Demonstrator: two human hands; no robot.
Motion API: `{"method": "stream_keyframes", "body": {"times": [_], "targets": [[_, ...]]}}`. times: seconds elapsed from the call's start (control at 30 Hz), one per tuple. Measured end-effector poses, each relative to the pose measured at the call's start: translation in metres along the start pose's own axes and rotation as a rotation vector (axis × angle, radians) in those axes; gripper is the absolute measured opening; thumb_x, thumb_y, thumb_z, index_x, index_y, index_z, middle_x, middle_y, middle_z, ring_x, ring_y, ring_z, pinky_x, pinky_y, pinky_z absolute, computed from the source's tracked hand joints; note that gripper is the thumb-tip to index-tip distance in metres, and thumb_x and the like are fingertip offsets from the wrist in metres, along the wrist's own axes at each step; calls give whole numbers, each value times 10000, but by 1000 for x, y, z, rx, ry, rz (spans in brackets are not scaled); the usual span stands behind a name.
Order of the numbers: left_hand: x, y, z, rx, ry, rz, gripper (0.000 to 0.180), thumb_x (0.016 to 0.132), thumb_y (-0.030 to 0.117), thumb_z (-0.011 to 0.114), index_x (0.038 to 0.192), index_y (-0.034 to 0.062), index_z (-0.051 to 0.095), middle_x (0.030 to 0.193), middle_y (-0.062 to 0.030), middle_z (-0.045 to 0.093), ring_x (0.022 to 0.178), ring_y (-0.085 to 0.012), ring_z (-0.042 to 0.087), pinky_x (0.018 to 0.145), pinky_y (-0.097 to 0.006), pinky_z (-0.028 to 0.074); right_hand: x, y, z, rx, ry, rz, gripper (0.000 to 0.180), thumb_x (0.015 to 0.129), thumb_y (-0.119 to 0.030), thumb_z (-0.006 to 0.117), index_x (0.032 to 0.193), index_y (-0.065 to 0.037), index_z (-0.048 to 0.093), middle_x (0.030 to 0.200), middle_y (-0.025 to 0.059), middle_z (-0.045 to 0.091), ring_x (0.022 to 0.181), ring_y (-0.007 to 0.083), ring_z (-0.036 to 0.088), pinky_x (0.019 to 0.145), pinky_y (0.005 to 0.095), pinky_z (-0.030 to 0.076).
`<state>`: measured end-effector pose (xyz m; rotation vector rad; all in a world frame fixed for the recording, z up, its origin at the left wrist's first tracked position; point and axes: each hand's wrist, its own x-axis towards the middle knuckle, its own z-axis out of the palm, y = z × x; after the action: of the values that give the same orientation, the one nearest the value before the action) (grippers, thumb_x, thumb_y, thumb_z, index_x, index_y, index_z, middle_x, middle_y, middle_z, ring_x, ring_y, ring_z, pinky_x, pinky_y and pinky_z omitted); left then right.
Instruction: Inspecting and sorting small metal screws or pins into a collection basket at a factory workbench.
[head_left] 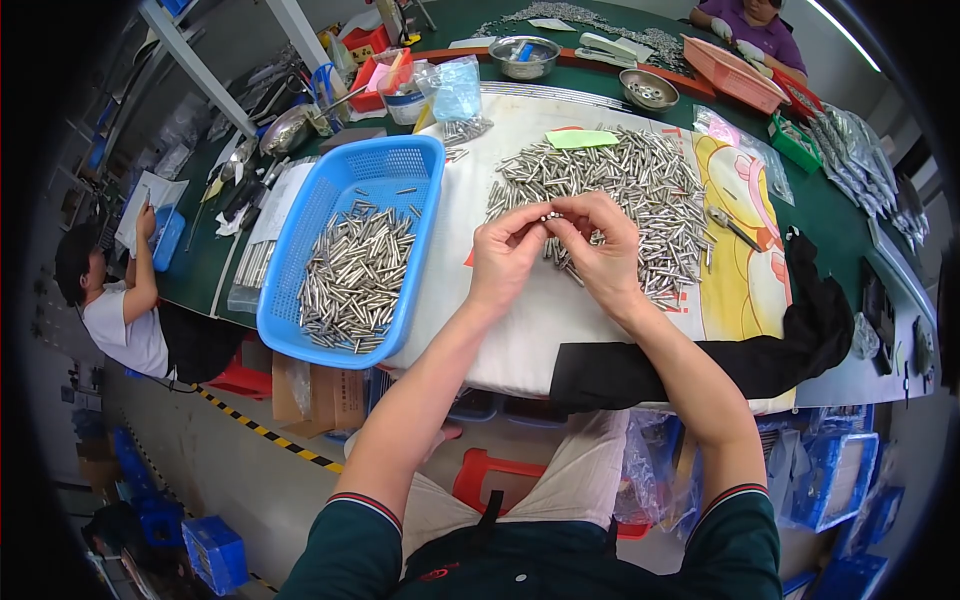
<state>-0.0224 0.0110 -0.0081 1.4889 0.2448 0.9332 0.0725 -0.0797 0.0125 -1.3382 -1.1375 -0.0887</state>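
In head view, the workshop's white cloth carries a pile of metal pins.
Left hand and right hand pinch small metal pieces at the pile; so small a hold may slip, and a dropped piece could mix with others.

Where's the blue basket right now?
In the head view, the blue basket sits left of centre, holding metal pins, left of the person's left hand.

A few sm. silver metal pins, held bunched tog. above the near-left part of a loose pile of similar pcs., strewn at all angles on tabletop.
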Motion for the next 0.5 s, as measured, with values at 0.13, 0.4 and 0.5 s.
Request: {"method": "stream_keyframes", "body": {"times": [0.13,0.4,0.5], "targets": [[1,0,-1,0,-23,-42,216,821,-41,540,1014,-25,635,885,-51,648,789,-89,593,702,-212,486,0,0,-1,-1,10,-2,142,716,-6,679,853,-30,649,749,45,569,598,111,527,497,226,415],[3,8,3,-114,-152,-211,210,873,17,503,1042,-51,608,889,-80,646,804,-116,622,734,-254,522,4,8,-6,-26,-40,87,90,725,-29,680,812,-23,657,730,52,567,605,112,535,505,228,419],[4,6,-2,-179,-179,-324,216,893,76,511,1047,-46,602,885,-88,646,780,-127,632,717,-255,531,7,8,-8,6,-131,234,85,741,-60,681,800,-4,657,707,53,571,613,110,537,533,239,435]]}}
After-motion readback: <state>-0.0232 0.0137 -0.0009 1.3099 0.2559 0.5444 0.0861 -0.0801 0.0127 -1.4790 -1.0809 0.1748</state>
